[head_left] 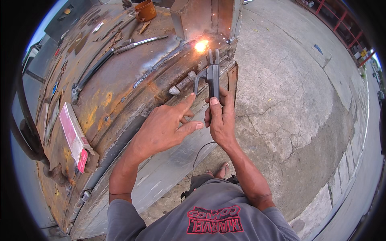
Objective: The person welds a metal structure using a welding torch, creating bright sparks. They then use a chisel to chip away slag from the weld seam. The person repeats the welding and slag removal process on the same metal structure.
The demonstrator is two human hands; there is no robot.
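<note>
My right hand [220,116] is wrapped round the black handle of a welding electrode holder [213,78], its jaws pointing away from me. Just beyond the jaws a bright orange-white arc [201,45] glows, with small sparks around it, at the foot of an upright steel post [207,20]. The glare hides the electrode's tip. My left hand [167,126] holds nothing; its index finger reaches toward the holder's lever and its thumb is apart. Behind that fingertip, a short metal piece [183,83] lies on the rusty steel table's edge.
On the rusty table [116,92] lie a hammer [94,70] and an opened pink-and-white box [74,134]. An orange mug [145,11] stands at the back. A thin cable [196,157] hangs below my hands. Concrete floor [289,92] stretches to the right, with red shelving [341,22] beyond.
</note>
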